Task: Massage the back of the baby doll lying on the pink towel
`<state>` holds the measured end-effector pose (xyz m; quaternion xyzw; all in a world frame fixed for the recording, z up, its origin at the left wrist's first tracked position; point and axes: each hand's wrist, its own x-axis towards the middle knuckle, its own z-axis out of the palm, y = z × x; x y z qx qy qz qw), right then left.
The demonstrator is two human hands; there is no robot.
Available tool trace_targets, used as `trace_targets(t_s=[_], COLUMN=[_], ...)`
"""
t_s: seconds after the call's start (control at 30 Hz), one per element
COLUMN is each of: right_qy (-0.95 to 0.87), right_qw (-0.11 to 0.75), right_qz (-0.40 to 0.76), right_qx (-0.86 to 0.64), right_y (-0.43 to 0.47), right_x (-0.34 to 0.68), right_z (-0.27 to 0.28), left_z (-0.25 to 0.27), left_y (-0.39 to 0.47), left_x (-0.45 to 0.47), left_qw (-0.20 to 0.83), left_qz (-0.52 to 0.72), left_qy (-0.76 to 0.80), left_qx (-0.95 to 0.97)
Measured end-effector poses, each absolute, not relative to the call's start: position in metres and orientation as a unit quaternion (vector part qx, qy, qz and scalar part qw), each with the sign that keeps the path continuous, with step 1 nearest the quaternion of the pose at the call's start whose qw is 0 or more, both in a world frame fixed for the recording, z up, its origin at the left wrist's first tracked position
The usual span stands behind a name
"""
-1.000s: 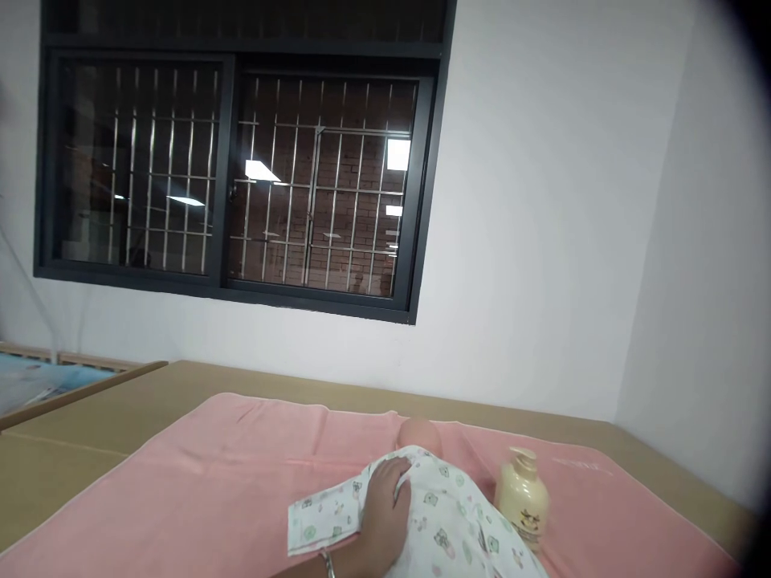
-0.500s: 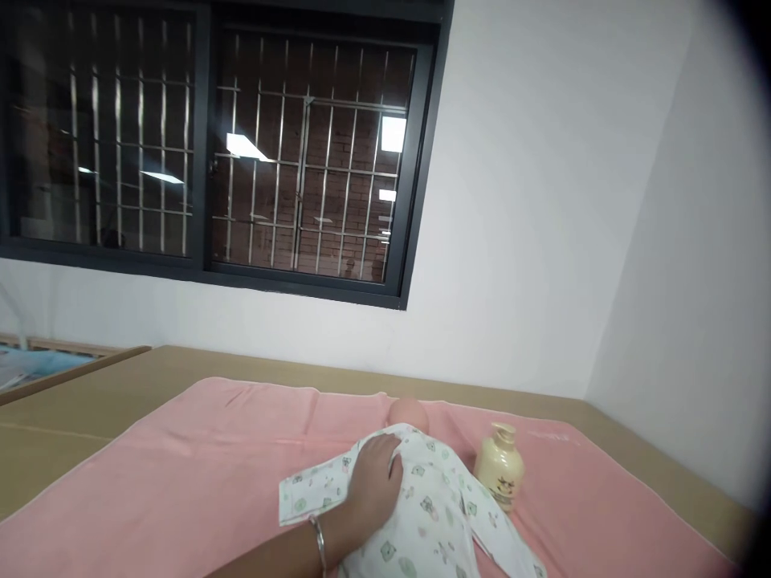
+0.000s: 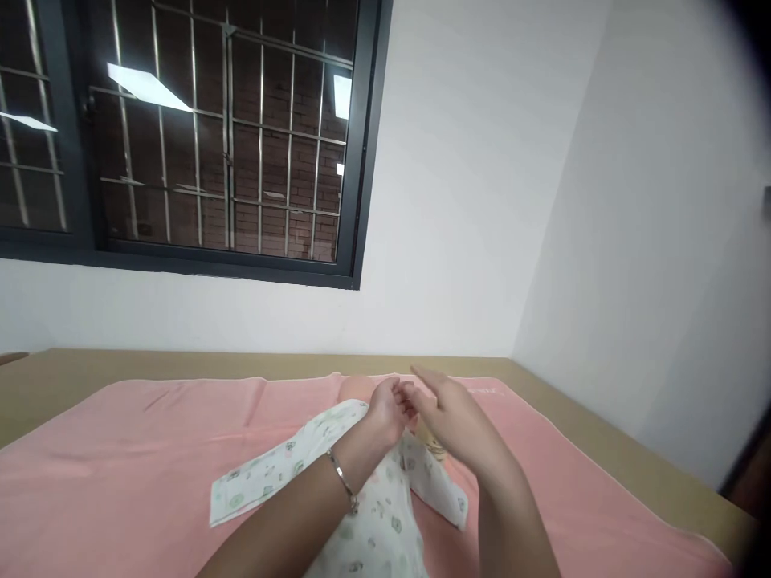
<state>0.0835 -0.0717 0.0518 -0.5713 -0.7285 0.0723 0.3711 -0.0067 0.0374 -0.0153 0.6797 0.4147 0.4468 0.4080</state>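
Observation:
My left hand, with a silver bracelet at the wrist, is turned palm up with its fingers loosely cupped and apart. Nothing shows in it. Close to its right, my right hand is held over the cream pump bottle, fingers stretched out. Both hands largely cover that bottle; its pump head is hidden, so I cannot tell whether the right hand presses it. Below the hands lies a baby doll in a white printed garment, sleeves spread to both sides. Its smooth round head points toward the wall.
A pink towel spreads under the doll on a tan tabletop. White walls meet in a corner behind it at right. A dark-framed window with metal bars is at the upper left.
My left hand has lifted off the doll's chest and turned palm up beside the bottle. My right hand has come into view over the bottle. The view has shifted right.

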Motion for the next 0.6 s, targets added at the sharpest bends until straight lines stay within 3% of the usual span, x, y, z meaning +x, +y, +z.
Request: trace_targets(t_s=[0.03,0.1,0.17,0.5,0.6], right_qy=[-0.689,-0.661,-0.664,-0.670,-0.692], right_qw=[0.359,0.303,0.256,0.184,0.225], right_qz=[0.079,0.104,0.129,0.098,0.095], right_qx=[-0.624,-0.679,-0.691,-0.712,-0.679], right_y=[-0.058,-0.033,-0.014,-0.013,-0.027], right_x=[0.098,0.124,0.139,0.129,0.103], right_z=[0.050,0.042,0.033,0.034,0.041], left_z=[-0.013,-0.007,-0.002,-0.013,-0.004], left_y=[0.039,0.040,0.040,-0.002,-0.024], left_x=[0.000,0.011,0.017,-0.019,-0.048], left_qw=[0.461,0.674,0.788,0.851,0.848], left_qz=[0.440,0.445,0.435,0.391,0.381], left_qy=[0.415,0.380,0.338,0.300,0.318], left_qx=[0.649,0.452,0.274,0.180,0.186])
